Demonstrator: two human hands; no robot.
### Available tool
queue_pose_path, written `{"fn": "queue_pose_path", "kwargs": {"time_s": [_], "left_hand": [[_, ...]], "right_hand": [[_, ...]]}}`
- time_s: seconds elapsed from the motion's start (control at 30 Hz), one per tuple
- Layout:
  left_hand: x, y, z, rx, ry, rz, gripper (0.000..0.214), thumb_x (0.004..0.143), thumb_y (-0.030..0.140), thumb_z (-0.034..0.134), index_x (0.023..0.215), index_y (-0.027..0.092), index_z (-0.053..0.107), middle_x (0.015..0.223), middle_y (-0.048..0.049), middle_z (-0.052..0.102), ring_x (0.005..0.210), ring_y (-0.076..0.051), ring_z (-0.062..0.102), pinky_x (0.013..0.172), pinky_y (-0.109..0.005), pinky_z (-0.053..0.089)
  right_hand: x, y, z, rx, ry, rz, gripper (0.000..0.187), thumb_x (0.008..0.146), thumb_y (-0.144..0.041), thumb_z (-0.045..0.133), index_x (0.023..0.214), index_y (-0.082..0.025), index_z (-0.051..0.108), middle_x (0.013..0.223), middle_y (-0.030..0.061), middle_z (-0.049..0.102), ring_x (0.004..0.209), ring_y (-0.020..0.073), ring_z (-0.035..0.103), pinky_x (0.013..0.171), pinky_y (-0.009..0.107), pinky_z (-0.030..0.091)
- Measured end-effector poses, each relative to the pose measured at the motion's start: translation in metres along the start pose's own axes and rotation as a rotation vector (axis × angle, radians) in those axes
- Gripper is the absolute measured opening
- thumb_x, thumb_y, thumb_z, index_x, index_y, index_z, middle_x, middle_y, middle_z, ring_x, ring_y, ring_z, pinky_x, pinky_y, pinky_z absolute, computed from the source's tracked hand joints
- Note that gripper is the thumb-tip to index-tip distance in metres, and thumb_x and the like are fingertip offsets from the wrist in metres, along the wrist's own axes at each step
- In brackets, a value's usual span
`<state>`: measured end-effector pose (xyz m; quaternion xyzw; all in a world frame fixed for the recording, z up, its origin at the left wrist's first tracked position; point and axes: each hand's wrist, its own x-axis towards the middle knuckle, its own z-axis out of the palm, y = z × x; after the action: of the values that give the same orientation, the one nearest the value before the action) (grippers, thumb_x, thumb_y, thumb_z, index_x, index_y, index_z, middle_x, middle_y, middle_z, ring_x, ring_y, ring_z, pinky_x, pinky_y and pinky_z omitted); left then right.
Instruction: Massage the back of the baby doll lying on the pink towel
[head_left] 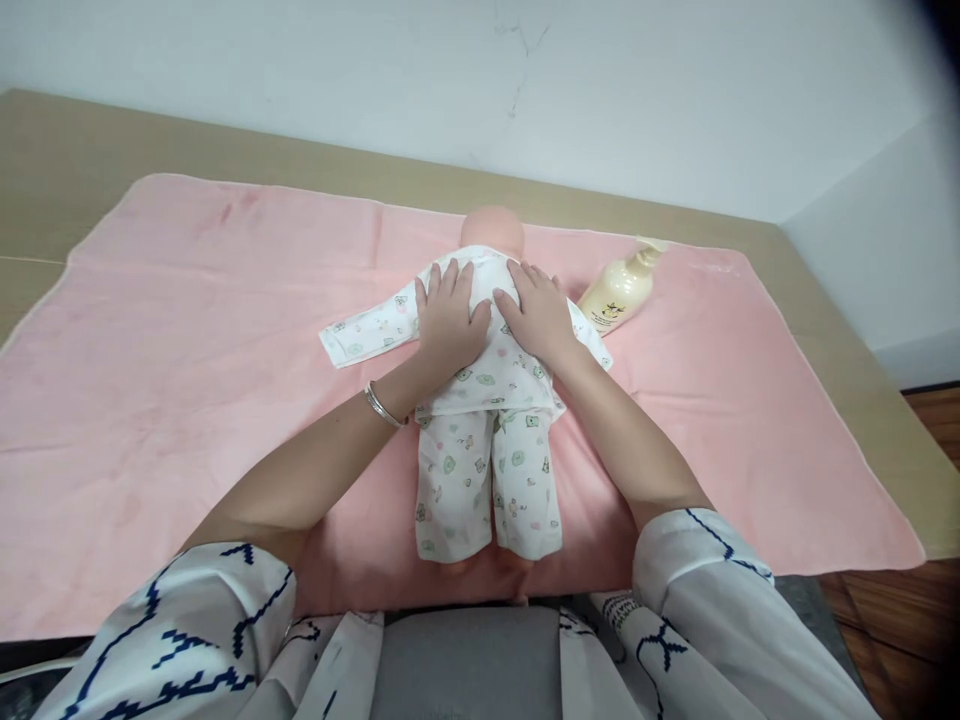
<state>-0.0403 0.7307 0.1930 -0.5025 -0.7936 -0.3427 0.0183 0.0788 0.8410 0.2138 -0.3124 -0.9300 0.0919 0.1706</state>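
Note:
A baby doll (pixel 492 232) lies face down on a pink blanket (pixel 225 400), its head toward the wall. It wears a white long-sleeved top (pixel 487 390) and white trousers (pixel 454 480), both printed with small figures. My left hand (pixel 454 318) rests flat on the left of the doll's upper back, fingers spread. On the other side of the back lies my right hand (pixel 541 312), also open, its thumb pointing toward the left thumb. Neither hand grips anything. One sleeve stretches out to the left; the other is partly hidden behind my right hand and forearm.
A cream pump bottle (pixel 621 290) lies tilted on the blanket, right of the doll, close to its sleeve. The wooden table (pixel 832 350) shows around the blanket's edges. A white wall (pixel 375 90) rises behind it. A silver bracelet (pixel 384 405) circles my left wrist.

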Motion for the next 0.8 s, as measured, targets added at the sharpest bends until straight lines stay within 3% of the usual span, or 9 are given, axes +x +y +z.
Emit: {"fn": "queue_pose_path", "kwargs": {"time_s": [0.13, 0.33, 0.5, 0.6, 0.67, 0.8], "left_hand": [[0.000, -0.001, 0.000, -0.001, 0.036, -0.001, 0.056, 0.089, 0.035, 0.040, 0.142, 0.019, 0.049, 0.148, -0.0117, 0.050, 0.142, -0.032, 0.037, 0.123, -0.057, 0.011], [0.002, -0.002, 0.003, -0.017, 0.072, 0.014, 0.055, 0.086, 0.035, 0.042, 0.137, 0.018, 0.054, 0.134, -0.0152, 0.057, 0.132, -0.033, 0.046, 0.121, -0.059, 0.015], [-0.004, -0.002, 0.002, -0.061, 0.134, 0.051, 0.044, 0.089, 0.036, 0.042, 0.126, 0.020, 0.059, 0.128, -0.0145, 0.057, 0.130, -0.031, 0.046, 0.122, -0.057, 0.012], [-0.007, -0.004, 0.001, -0.117, 0.173, 0.094, 0.043, 0.094, 0.039, 0.038, 0.129, 0.021, 0.056, 0.134, -0.0142, 0.054, 0.138, -0.031, 0.039, 0.122, -0.056, 0.010], [-0.008, -0.005, 0.001, -0.150, 0.198, 0.109, 0.048, 0.096, 0.044, 0.035, 0.134, 0.020, 0.052, 0.138, -0.0145, 0.051, 0.143, -0.031, 0.034, 0.122, -0.056, 0.010], [-0.009, -0.008, 0.002, -0.219, 0.244, 0.119, 0.059, 0.099, 0.053, 0.026, 0.144, 0.019, 0.041, 0.146, -0.0153, 0.046, 0.146, -0.030, 0.029, 0.123, -0.054, 0.007]], "right_hand": [[-0.004, -0.005, 0.003, -0.054, 0.052, -0.027, 0.055, 0.105, -0.046, 0.030, 0.146, -0.012, 0.045, 0.134, 0.0172, 0.058, 0.126, 0.0328, 0.050, 0.114, 0.054, 0.026], [-0.008, -0.014, 0.000, -0.119, 0.086, 0.003, 0.050, 0.105, -0.043, 0.033, 0.141, -0.013, 0.051, 0.122, 0.0171, 0.064, 0.117, 0.0341, 0.054, 0.110, 0.054, 0.029], [-0.013, -0.021, -0.025, -0.064, 0.074, -0.054, 0.040, 0.103, -0.035, 0.035, 0.105, -0.018, 0.071, 0.097, 0.0089, 0.072, 0.100, 0.0278, 0.063, 0.117, 0.056, 0.021], [-0.013, -0.022, -0.034, 0.038, 0.132, -0.129, 0.037, 0.102, -0.033, 0.035, 0.115, -0.022, 0.068, 0.115, 0.0077, 0.069, 0.115, 0.0274, 0.060, 0.120, 0.056, 0.018], [-0.012, -0.022, -0.029, 0.061, 0.174, -0.163, 0.039, 0.102, -0.035, 0.037, 0.131, -0.021, 0.059, 0.138, 0.0102, 0.057, 0.135, 0.0294, 0.046, 0.120, 0.057, 0.018], [-0.010, -0.022, -0.009, 0.037, 0.064, -0.189, 0.045, 0.101, -0.035, 0.039, 0.140, -0.014, 0.050, 0.153, 0.0165, 0.040, 0.147, 0.0319, 0.028, 0.120, 0.058, 0.020]]}}
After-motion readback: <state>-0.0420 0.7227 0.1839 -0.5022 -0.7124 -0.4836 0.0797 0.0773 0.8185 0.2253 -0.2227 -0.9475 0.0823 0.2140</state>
